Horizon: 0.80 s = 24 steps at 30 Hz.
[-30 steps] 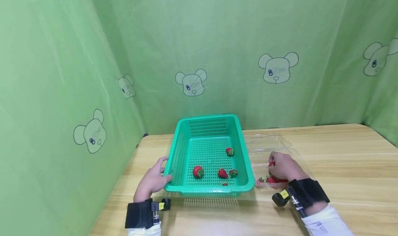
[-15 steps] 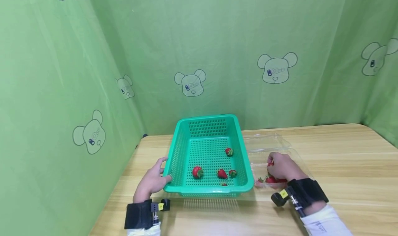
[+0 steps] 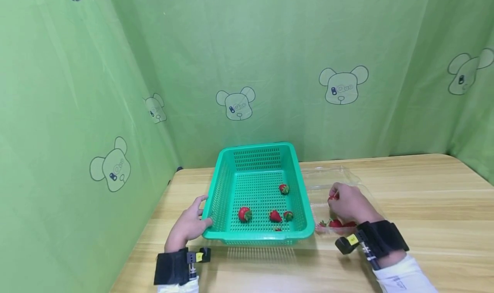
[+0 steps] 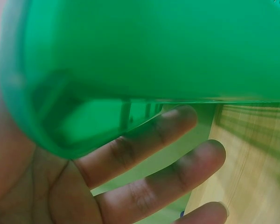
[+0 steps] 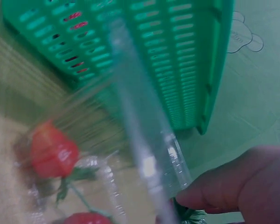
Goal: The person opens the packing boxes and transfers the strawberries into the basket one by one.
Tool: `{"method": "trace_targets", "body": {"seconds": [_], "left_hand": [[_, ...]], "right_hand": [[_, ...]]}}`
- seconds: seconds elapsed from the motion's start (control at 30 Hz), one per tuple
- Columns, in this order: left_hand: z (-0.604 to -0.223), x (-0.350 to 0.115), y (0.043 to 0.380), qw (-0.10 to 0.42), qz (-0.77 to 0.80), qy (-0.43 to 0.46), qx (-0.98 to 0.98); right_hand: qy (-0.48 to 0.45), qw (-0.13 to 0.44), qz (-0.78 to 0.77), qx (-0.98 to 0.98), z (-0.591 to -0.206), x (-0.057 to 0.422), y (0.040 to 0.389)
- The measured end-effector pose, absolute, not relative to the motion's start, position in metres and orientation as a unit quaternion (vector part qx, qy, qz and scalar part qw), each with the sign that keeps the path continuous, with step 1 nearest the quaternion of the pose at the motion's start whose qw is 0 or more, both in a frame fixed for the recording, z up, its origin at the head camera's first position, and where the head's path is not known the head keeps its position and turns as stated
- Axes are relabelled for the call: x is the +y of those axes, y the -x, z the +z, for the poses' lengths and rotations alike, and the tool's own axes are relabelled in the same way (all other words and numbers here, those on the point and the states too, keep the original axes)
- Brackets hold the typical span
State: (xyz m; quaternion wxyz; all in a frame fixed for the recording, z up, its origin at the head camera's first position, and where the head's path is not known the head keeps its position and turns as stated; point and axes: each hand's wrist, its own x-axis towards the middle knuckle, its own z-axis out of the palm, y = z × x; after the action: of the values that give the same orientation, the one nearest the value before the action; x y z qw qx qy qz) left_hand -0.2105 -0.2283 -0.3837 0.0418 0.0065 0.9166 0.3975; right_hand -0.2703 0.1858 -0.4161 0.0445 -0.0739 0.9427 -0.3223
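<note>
My left hand [image 3: 190, 222] holds the front left corner of a green plastic basket [image 3: 258, 235], thumb over the rim. In the left wrist view the other fingers [image 4: 154, 191] lie spread outside and below that rim. Over a clear plastic box [image 3: 316, 200] to the right, my right hand [image 3: 349, 202] pinches a strawberry [image 3: 332, 197] between thumb and fingertips. Only the leaves of that berry show clearly in the right wrist view, by the thumb [image 5: 224, 184]. More strawberries [image 3: 335, 223] lie at the near side of the box, partly hidden by the hand.
Inside the basket lie several strawberries, among them a large one [image 3: 245, 214] and one near the right wall [image 3: 284, 188]. The box's clear lid [image 3: 328, 176] lies folded back behind it. A green curtain [image 3: 285, 121] hangs behind the wooden table [image 3: 436, 198].
My right hand has risen slightly and shifted left with the strawberry, away from the berries at the box's near side. The left hand and basket have stayed in place.
</note>
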Motion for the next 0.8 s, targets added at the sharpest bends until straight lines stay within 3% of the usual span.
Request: {"method": "trace_targets", "body": {"seconds": [0.43,0.8], "left_hand": [[-0.384,-0.229,0.210,0.042,0.402,-0.009,0.915],[-0.384,-0.228,0.210,0.041,0.399,-0.007,0.916]], "right_hand": [[0.103,-0.030,-0.303,0.947,-0.398,0.183,0.266],[0.120,-0.059,-0.310,0.941,-0.386,0.178,0.257]]}}
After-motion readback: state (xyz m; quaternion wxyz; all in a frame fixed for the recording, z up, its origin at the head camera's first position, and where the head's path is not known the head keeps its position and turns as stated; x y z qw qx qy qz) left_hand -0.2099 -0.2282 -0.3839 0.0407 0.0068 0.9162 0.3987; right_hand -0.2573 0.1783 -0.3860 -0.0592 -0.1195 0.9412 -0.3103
